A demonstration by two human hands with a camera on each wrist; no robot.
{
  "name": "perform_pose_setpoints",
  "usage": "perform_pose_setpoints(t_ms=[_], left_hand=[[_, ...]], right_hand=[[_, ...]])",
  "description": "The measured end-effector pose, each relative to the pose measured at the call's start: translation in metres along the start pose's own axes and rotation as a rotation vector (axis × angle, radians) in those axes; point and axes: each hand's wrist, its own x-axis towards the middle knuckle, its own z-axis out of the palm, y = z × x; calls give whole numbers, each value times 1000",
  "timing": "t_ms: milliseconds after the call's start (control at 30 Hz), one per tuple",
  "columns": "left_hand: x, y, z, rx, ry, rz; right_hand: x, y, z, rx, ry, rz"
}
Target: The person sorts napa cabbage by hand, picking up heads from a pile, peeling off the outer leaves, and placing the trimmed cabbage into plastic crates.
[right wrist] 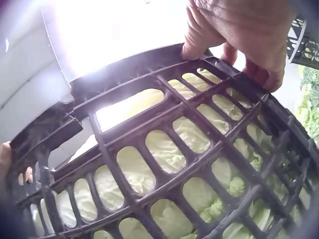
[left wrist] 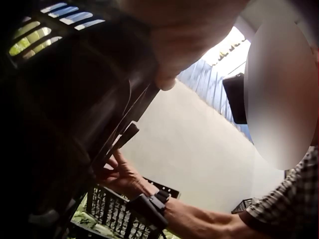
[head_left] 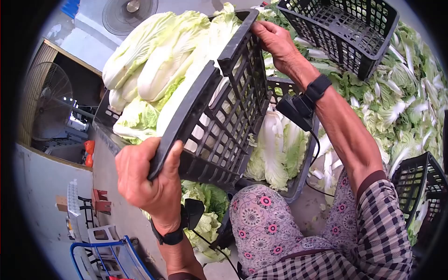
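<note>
Both hands hold a black plastic crate (head_left: 224, 116) loaded with napa cabbages (head_left: 172, 56), its slatted side tilted toward the person. My left hand (head_left: 151, 179) grips the rim at the near left corner, thumb on one side and fingers on the other. At the far right corner, my right hand (head_left: 280, 46) grips the same rim; the right wrist view shows that hand (right wrist: 239, 35) bent over the edge. The rim has a notch midway between the hands. Cabbage leaves (right wrist: 134, 172) show through the slots.
Below the raised crate stands another crate (head_left: 301, 179) with upright cabbages (head_left: 275, 149). A black crate (head_left: 336, 32) sits on a wide heap of loose leaves (head_left: 396, 102); another crate (head_left: 415, 182) stands at right. Fans (head_left: 46, 100) and a blue-framed cart (head_left: 112, 254) are at left.
</note>
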Motion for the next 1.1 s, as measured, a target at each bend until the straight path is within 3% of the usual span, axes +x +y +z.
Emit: perform_pose_setpoints(t_ms=[133, 233, 300, 333, 367, 433, 500, 533, 567, 667, 833, 967, 1100], left_hand=[[8, 15, -7, -39, 37, -96], [18, 18, 0, -65, 71, -44], [31, 17, 7, -52, 82, -19], [41, 15, 13, -90, 50, -159], [47, 23, 17, -106, 113, -105], [51, 38, 28, -135, 129, -169], [38, 51, 41, -150, 144, -83], [31, 61, 44, -122, 109, -55], [24, 66, 44, -86, 113, 26], [14, 72, 39, -159, 118, 12], [3, 73, 21, -133, 51, 48], [-4, 74, 1, -150, 35, -80], [-22, 80, -11, -111, -5, 14]], right_hand=[[4, -29, -6, 118, -61, 2], [6, -23, -13, -6, 73, -104], [2, -31, -20, 9, 129, -32], [10, -33, -20, 44, 114, -18], [12, -42, -27, 94, 104, -22], [18, -52, -43, 50, 49, -61], [43, -32, -59, -209, 110, -147], [45, -22, -70, -126, 34, -79], [43, -18, -71, -61, 21, -76], [36, -21, -67, 58, -9, -102], [5, -41, -68, -151, 48, -87], [-15, -59, -70, -302, 99, -118], [-48, -70, -83, -345, 73, -46]])
